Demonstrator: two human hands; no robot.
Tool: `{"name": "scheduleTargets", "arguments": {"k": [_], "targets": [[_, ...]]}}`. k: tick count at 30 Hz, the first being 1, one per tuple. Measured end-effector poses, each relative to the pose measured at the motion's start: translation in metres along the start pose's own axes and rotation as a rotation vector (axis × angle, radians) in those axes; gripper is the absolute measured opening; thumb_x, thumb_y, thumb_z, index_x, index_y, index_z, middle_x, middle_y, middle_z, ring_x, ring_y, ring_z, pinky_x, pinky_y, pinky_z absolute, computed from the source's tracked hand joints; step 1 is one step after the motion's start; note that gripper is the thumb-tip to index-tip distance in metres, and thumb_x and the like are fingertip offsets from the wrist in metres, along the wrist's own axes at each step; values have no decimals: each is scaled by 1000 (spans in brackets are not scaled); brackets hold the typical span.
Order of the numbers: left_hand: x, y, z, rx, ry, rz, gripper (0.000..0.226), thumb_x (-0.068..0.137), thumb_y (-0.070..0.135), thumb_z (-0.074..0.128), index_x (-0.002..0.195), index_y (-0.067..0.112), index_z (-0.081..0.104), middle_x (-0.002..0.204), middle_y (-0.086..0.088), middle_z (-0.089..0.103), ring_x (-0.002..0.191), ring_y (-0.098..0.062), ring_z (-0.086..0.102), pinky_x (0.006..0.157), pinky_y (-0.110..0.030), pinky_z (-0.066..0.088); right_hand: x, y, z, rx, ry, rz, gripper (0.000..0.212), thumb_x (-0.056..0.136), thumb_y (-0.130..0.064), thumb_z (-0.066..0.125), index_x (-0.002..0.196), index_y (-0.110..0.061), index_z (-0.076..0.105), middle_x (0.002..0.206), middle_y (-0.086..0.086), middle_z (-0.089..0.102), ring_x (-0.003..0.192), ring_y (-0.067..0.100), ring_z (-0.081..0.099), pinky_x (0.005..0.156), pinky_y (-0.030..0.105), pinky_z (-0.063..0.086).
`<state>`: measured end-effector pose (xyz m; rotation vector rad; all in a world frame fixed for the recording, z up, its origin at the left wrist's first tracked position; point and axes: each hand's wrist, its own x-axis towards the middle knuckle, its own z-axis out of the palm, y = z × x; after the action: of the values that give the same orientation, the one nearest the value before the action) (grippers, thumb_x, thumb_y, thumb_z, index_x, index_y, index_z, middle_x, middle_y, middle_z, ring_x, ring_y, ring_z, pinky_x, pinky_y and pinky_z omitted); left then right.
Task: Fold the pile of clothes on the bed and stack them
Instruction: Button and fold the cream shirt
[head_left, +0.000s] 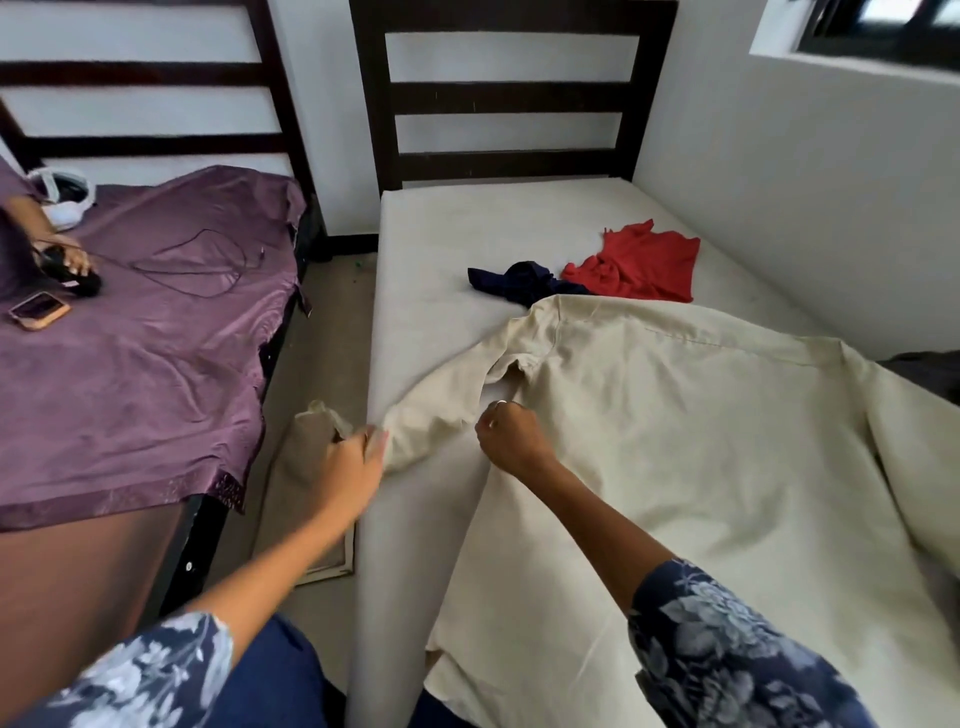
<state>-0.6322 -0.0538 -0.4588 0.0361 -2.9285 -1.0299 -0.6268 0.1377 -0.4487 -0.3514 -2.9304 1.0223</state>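
A large cream shirt (701, 441) lies spread flat, back up, across the white bed (457, 228). Its left sleeve runs down over the bed's left edge. My left hand (353, 467) grips that sleeve near the cuff, at the mattress edge. My right hand (511, 439) is closed on the shirt's fabric just below the armpit. Further up the bed lie a crumpled red garment (639, 265) and a dark blue garment (519, 280), partly tucked under the shirt's collar.
A second bed with a purple sheet (156, 353) stands to the left across a narrow floor gap. On it are a phone (39, 310), a cable, white headphones and another person's hand. A dark item (930, 371) lies by the right wall.
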Motion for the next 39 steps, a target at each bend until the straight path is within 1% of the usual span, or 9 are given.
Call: {"name": "scheduleTargets", "arguments": {"k": [4,9,16,20,23,26,30,35,39], "targets": [[42,66,-50,-305,24,-99,41,101,32,43,121,1,58,117,-20,61,110,-35,57,83,-33,43,1,-27,-21,536,-125,45,45,98,-36,48,101,6,62,87,14,62,81,26,63,81,36,54],[70,125,-86,-548,-85,-27,26,100,36,43,110,15,54,107,-7,60,98,-25,59,93,-38,48,6,-76,-62,1027,-132,-3,51,98,-50,39,121,-5,50,109,14,58,94,24,63,85,34,54],[62,187,-118,-731,-358,62,64,93,66,27,131,19,50,117,-8,65,106,-23,62,91,-41,51,19,-117,-136,948,-288,-68,79,87,-74,30,132,-11,49,123,10,59,110,24,60,81,36,55],[58,208,-119,-908,-531,60,92,84,78,11,148,14,29,147,-14,42,130,-33,46,104,-52,41,20,-129,-161,806,-285,-112,44,89,-61,50,105,-21,63,95,-3,66,90,16,66,85,38,55],[52,208,-110,-1010,-580,56,85,91,70,10,138,9,45,129,-10,59,112,-23,58,85,-35,50,29,-125,-165,795,-137,-39,30,95,-37,55,100,-9,64,94,10,70,90,24,68,90,41,54],[44,195,-90,-903,-331,118,48,101,50,28,112,17,61,105,1,67,101,-15,62,80,-27,50,35,-113,-169,813,-25,77,25,94,-10,48,118,0,50,105,18,62,94,29,64,85,42,56],[44,151,-51,-632,-107,52,13,93,34,52,94,21,53,97,-4,60,90,-20,54,79,-32,43,41,-101,-190,839,6,165,21,96,-4,38,117,-3,43,101,16,57,91,31,60,87,49,54],[2,90,-18,-94,-712,-127,60,86,55,60,125,12,48,114,-6,57,96,-21,56,79,-32,46,49,-101,-245,788,15,165,27,97,-12,43,123,-4,41,114,18,59,97,33,63,66,47,56],[-27,61,12,272,-911,-127,87,68,76,62,125,12,48,113,-3,60,93,-16,62,78,-30,53,53,-103,-310,808,194,60,28,97,-15,48,123,-10,42,114,14,61,93,30,66,62,43,58]]}}
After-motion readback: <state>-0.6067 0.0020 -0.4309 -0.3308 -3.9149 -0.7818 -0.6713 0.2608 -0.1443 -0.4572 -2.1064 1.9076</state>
